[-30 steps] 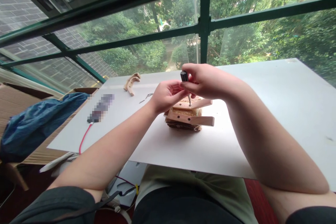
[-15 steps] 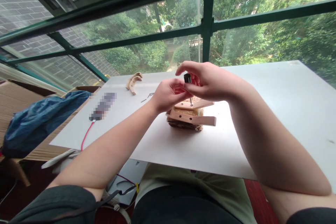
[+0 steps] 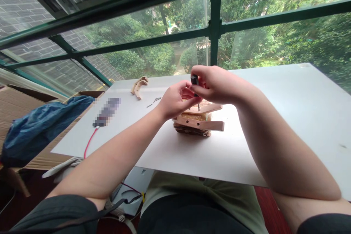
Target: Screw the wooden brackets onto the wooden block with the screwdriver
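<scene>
A small wooden assembly [image 3: 197, 121] of stacked flat pieces sits in the middle of the white board [image 3: 287, 117]. My right hand [image 3: 216, 84] is closed around the black handle of a small screwdriver [image 3: 195, 82], which stands upright with its tip on the top wooden piece. My left hand [image 3: 175, 99] is curled beside it, fingertips pinched on the screwdriver's shaft just above the wood.
Curved wooden parts [image 3: 139, 86] and a few small metal bits [image 3: 153, 101] lie at the board's far left. A blurred object with a red cable [image 3: 106, 111] rests on the left. A blue cloth [image 3: 38, 124] lies on cardboard. Green window bars stand behind.
My right fingers opened for a moment and have closed again on the screwdriver handle. The left hand stayed at the shaft.
</scene>
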The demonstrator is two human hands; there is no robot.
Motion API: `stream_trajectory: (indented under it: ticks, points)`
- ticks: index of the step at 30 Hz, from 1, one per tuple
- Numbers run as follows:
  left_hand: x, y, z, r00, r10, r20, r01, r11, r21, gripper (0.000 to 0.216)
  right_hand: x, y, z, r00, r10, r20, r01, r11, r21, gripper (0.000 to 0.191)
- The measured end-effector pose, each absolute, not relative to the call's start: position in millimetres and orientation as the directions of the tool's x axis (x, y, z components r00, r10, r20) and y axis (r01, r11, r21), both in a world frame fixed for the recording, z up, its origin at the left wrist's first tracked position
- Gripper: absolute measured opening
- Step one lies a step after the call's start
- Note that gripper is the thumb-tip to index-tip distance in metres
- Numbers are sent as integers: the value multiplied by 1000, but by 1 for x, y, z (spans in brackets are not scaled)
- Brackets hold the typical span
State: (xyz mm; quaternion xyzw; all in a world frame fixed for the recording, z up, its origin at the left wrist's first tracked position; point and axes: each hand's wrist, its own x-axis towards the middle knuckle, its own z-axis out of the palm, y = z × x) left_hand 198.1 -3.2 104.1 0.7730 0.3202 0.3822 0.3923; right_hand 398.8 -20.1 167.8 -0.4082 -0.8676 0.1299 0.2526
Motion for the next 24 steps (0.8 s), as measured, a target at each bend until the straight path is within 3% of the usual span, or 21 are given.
stream_trajectory:
  ticks: [5, 10, 15, 24]
  points:
    - [198, -1, 104, 500, 794, 344, 147, -470, 870, 41, 399, -20, 167, -537, 774, 335, 648, 633, -423, 14]
    - [197, -1, 105, 501, 794, 346, 151, -473, 868, 40, 402, -24, 170, -597, 736, 319, 560, 667, -491, 21]
    - [196, -3, 105, 560, 759, 333, 128, -476, 870, 39, 403, -24, 171, -579, 749, 323, 576, 656, -488, 10]
    - [198, -1, 105, 531, 774, 345, 173, -498, 850, 49, 399, -23, 168, -557, 757, 342, 601, 652, -462, 20]
